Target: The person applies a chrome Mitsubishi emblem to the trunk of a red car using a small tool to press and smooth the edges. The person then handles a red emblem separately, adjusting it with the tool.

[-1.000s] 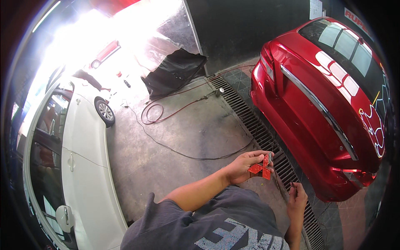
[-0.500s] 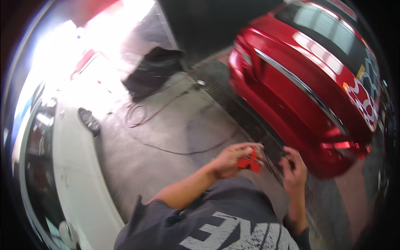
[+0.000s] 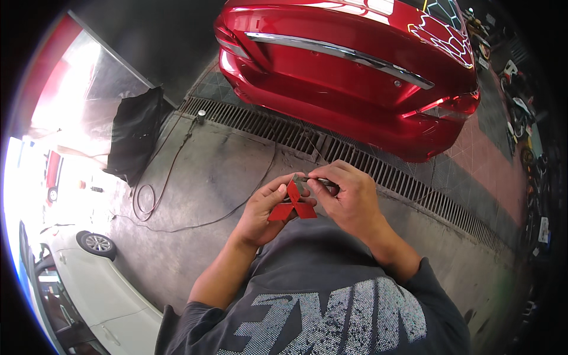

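Note:
My left hand (image 3: 260,210) grips a red car emblem (image 3: 294,204) made of three joined diamonds, held in front of my chest. The thumb lies on its face and the fingers are behind it. From the right, my right hand (image 3: 355,198) pinches a slim dark tool (image 3: 319,180) between thumb and fingers. The tool's tip meets the emblem's upper point, where a grey patch shows. What kind of tool it is I cannot make out.
Ahead stands the rear of a red car (image 3: 337,77), beyond a floor drain grate (image 3: 284,135). A hose (image 3: 170,157) and a thin cable (image 3: 195,226) lie on the concrete. A white car (image 3: 118,296) is at lower left, a black sheet (image 3: 135,133) at far left.
My right hand has come in from the right to the emblem, bringing the slim tool against it. The view has turned right and steadied, with the red car shifting left.

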The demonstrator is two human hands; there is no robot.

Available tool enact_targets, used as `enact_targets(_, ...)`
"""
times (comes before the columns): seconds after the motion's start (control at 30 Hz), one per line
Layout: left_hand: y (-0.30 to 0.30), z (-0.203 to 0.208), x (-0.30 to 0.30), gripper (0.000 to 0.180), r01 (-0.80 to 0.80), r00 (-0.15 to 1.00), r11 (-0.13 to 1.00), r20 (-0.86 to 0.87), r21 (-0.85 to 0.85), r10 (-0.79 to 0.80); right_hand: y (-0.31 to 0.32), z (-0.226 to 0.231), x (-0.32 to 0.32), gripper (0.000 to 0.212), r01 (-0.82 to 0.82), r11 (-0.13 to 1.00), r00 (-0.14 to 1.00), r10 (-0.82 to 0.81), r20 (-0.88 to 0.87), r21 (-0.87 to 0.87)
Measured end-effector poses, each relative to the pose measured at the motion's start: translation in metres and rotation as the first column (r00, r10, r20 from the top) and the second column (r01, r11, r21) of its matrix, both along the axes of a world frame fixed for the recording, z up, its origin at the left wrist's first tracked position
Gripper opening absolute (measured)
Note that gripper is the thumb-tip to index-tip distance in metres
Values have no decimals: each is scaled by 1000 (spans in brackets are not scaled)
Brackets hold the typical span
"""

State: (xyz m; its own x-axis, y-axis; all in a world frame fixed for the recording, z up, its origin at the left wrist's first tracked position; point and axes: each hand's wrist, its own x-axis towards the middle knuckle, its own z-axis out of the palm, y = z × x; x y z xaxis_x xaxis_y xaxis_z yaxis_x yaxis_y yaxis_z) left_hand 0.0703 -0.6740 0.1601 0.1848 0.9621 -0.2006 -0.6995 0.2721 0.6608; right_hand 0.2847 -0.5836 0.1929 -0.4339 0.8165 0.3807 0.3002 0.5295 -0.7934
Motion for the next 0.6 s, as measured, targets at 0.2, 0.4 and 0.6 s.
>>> enact_targets(0.2, 0, -4, 3, 50, -18, 1000, 1000, -14, 14, 18, -1, -4, -1, 11, 21, 998, 999, -23, 30, 62)
enact_targets(0.4, 2, -6, 1, 50, -11, 1000, 999, -15, 34, 12, 3, -7, -1, 11, 19, 995, 999, -24, 48, 101)
enact_targets(0.6, 5, -5, 2, 50, -20, 1000, 999, -16, 31, 20, 6, -5, 0, 13, 0, 994, 999, -5, 40, 108)
